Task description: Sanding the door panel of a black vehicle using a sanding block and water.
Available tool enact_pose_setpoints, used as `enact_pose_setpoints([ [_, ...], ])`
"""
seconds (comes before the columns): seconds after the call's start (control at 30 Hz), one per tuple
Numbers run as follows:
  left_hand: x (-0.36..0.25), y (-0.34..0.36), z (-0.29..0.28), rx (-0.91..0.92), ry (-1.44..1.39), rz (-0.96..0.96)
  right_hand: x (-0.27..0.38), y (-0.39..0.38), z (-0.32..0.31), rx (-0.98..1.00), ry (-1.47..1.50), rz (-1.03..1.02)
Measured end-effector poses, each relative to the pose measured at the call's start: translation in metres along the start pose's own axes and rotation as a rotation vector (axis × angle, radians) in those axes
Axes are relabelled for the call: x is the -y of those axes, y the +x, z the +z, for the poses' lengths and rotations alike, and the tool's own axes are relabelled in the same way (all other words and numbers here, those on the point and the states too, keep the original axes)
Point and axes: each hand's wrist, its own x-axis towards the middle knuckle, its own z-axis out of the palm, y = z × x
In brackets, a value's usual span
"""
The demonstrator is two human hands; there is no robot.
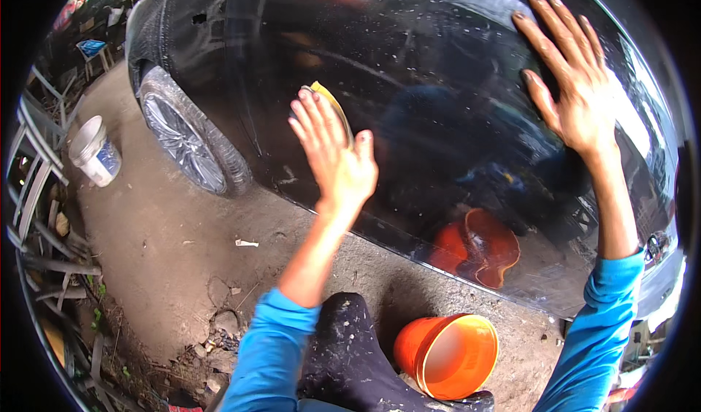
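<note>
Fingers (315, 112) hold yellow pad (333, 101) against black car (431, 163) above dirt (182, 244).

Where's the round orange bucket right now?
In the head view, the round orange bucket is at the bottom, right of centre, beside the dark, pale-spotted trouser leg and below the glossy black car side.

Head-worn view (wide fisheye), facing down, near a black car (420, 138)

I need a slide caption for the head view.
Left hand holds yellow pad against black car; right hand spread on its side.
</note>
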Motion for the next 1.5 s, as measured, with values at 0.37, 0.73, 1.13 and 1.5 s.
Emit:
enact_pose_setpoints([
  [0.37,-0.017,0.012,-0.016,0.027,0.062,0.128,-0.058,-0.168,-0.026,0.121,0.075,0.225],
  [0.73,-0.158,0.006,-0.007,0.334,0.103,0.697,-0.083,-0.234,-0.032,0.121,0.053,0.225],
  [1.13,-0.221,-0.024,0.022,0.259,0.007,0.743,-0.077,-0.222,-0.027,0.044,0.1,0.257],
  [1.5,-0.269,-0.05,0.026,0.313,-0.15,0.685,-0.071,-0.222,-0.025,0.01,0.098,0.285],
])
